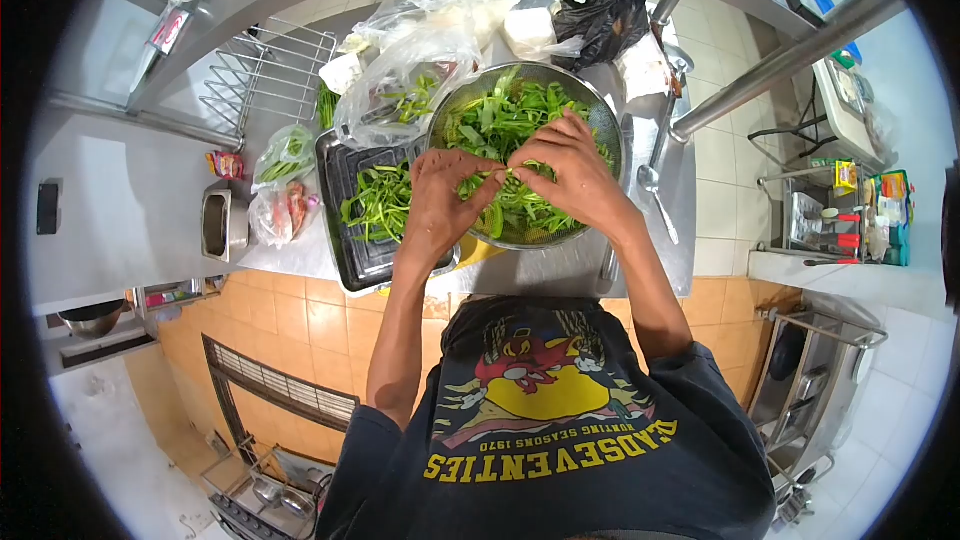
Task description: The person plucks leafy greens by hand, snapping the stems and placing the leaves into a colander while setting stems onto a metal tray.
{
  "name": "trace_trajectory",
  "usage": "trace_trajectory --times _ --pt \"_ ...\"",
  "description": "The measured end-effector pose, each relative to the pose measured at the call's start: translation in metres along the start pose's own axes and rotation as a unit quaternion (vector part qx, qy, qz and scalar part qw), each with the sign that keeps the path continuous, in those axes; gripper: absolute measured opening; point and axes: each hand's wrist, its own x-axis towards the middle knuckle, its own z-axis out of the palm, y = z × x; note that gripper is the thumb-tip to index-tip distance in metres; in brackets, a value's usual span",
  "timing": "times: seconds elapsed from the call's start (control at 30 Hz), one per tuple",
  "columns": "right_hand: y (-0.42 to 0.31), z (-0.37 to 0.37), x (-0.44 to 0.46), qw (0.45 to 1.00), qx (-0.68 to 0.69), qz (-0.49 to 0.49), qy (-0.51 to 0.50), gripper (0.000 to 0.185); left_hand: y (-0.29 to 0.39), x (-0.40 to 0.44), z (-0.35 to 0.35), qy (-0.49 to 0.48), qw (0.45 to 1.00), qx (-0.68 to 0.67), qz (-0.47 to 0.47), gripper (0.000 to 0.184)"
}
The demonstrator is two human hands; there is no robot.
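At the left end of the steel counter (655, 265), we see a small rectangular metal container (240, 225) and, just beside it, a clear plastic bag with reddish contents (283, 214). A clear bag of green pieces (287, 156) lies near, with a silver wire rack (265, 80) above it in our view. Next comes a dark rectangular tray (345, 260), holding a loose heap of leafy green stems (380, 202). A large crumpled clear plastic bag (405, 70) with more greens inside lies beyond the tray.

Our left hand (445, 198) reaches over the space between tray and colander, thumb and fingers pinching a thin green stem (508, 173). Our right hand (568, 168) pinches the same stem, and our fingertips nearly meet over the round metal mesh colander (601, 100), which holds a broad pile of cut green leaves (515, 110). A knotted black plastic bag (603, 15) lies beyond the colander's right side. Farther right, a shiny metal spoon (650, 182) lies on the counter, apart from our hands.
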Motion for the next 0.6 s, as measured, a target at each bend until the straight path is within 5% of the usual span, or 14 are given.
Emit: trace_trajectory --times 0.37,0.6 --pt "0.000 0.015 0.002 0.993 0.027 -0.034 0.110 0.011 0.012 0.003 0.003 0.054 0.998 0.038 0.012 0.012" --pt "0.001 0.026 0.003 0.978 0.163 0.022 0.132 0.011 0.005 0.001 0.009 0.056 0.989 -0.127 -0.051 0.007"
